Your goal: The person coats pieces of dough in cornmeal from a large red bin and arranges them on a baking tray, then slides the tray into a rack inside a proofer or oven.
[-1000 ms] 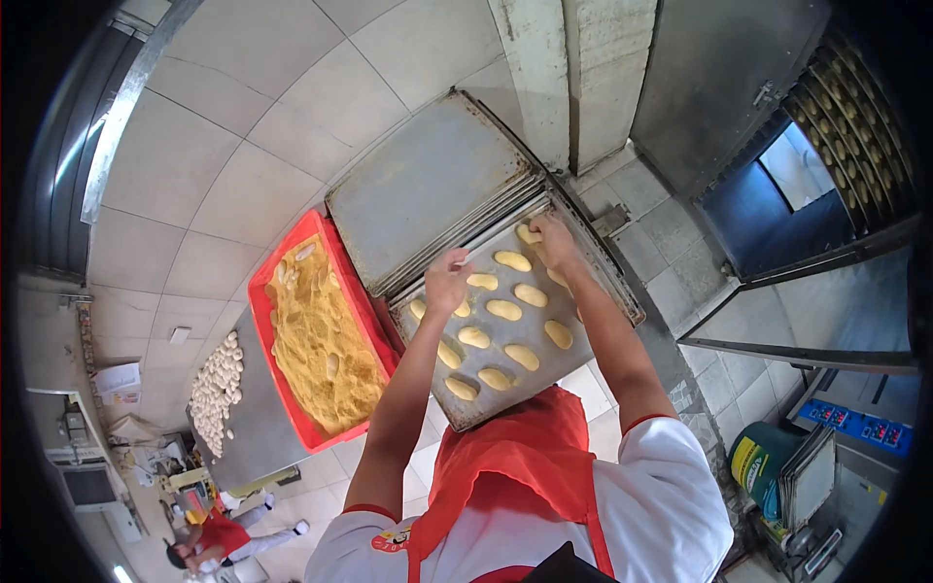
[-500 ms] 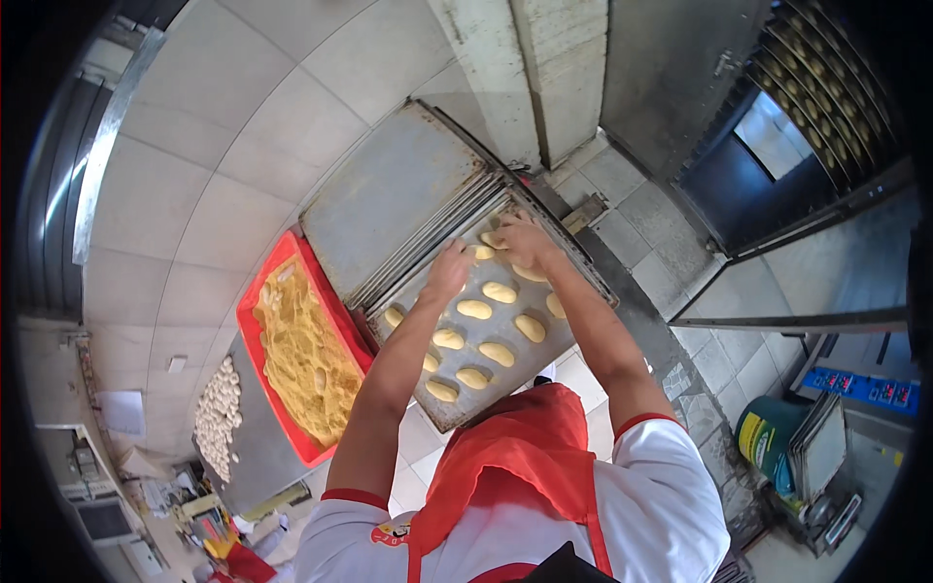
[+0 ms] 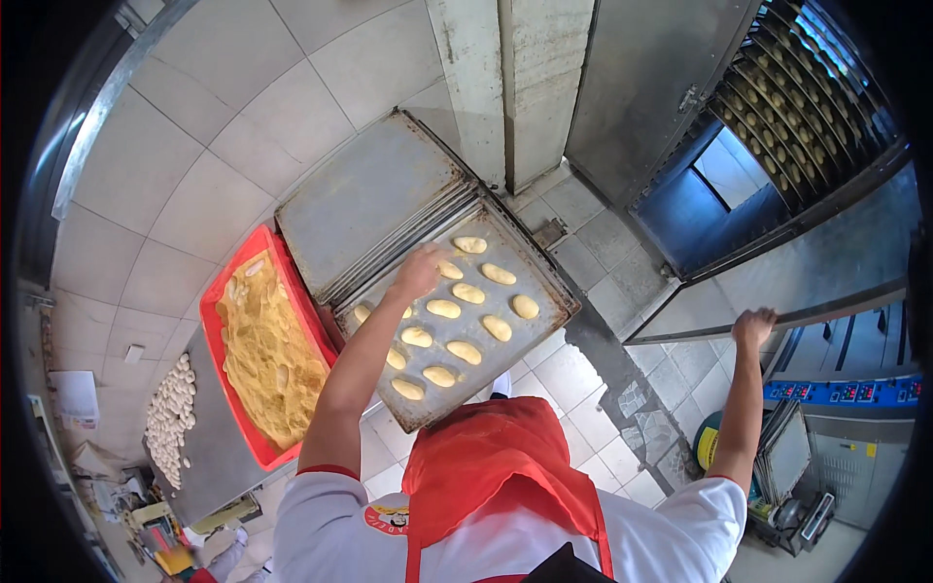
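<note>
My left hand is over the metal baking tray, its fingers curled at the end of a pale yellow dough piece. Several more oval dough pieces lie spaced in rows on this tray; my left forearm hides part of it. Far out to the right, my right hand is closed on the edge of an open metal door. Beside the dough tray, to the upper left, lies a bare grey tray on top of a stack.
A red tub of yellow crumbly powder stands left, beside many small whitish pieces on a metal table. At upper right, a cabinet holds racks of dough-filled trays. A blue control panel and upright trays are at right.
My right hand has left the dough tray and reached right to the door edge. My left hand stays by the dough pieces. The view has shifted a little to the right.
</note>
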Action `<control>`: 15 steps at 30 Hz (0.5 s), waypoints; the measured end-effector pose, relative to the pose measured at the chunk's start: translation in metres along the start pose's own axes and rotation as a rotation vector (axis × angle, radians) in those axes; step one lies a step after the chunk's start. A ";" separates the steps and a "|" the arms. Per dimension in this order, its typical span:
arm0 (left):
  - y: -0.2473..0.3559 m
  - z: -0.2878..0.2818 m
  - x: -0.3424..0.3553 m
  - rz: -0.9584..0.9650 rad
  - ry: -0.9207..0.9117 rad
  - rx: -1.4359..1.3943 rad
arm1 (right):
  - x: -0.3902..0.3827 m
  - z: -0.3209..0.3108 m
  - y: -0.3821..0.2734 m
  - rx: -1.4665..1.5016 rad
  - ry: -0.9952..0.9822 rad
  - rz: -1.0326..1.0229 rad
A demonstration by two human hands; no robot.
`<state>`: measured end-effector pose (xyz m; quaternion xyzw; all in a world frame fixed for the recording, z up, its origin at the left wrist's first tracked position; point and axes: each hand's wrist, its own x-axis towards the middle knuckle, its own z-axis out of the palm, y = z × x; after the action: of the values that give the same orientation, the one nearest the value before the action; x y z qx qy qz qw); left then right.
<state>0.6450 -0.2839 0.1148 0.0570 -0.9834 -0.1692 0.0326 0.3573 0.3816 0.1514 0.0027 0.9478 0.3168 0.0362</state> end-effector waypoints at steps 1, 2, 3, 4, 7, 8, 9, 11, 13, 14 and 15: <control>0.010 -0.006 -0.011 -0.071 0.205 -0.110 | -0.014 0.012 0.003 -0.075 0.076 -0.014; 0.008 -0.009 -0.030 -0.084 0.202 -0.106 | -0.015 0.013 0.003 -0.041 -0.075 -0.023; 0.004 -0.014 -0.054 -0.172 0.337 -0.204 | -0.015 0.011 0.004 -0.011 -0.224 -0.035; 0.002 -0.019 -0.079 -0.257 0.472 -0.298 | -0.022 0.006 -0.002 -0.010 -0.223 -0.050; 0.014 -0.010 -0.176 -0.607 0.530 -0.509 | -0.036 0.030 -0.025 0.384 -0.306 0.054; 0.012 0.009 -0.222 -0.719 0.554 -0.575 | -0.044 0.043 -0.058 0.517 -0.190 -0.038; 0.015 0.029 -0.248 -0.788 0.451 -0.490 | -0.034 0.099 -0.079 0.755 0.034 -0.153; 0.028 0.069 -0.311 -0.900 0.363 -0.360 | -0.068 0.077 -0.169 1.553 -0.223 -0.411; 0.034 0.111 -0.369 -1.093 0.369 -0.301 | -0.156 -0.014 -0.250 1.973 -0.625 -0.253; 0.038 0.112 -0.360 -1.084 0.385 -0.309 | -0.178 -0.032 -0.275 2.027 -0.567 -0.301; 0.046 0.112 -0.349 -1.093 0.450 -0.547 | -0.197 -0.053 -0.296 1.988 -0.473 -0.282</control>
<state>0.9766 -0.1615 0.0092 0.5726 -0.7032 -0.3898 0.1603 0.5550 0.1083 0.0289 -0.0177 0.7419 -0.6258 0.2401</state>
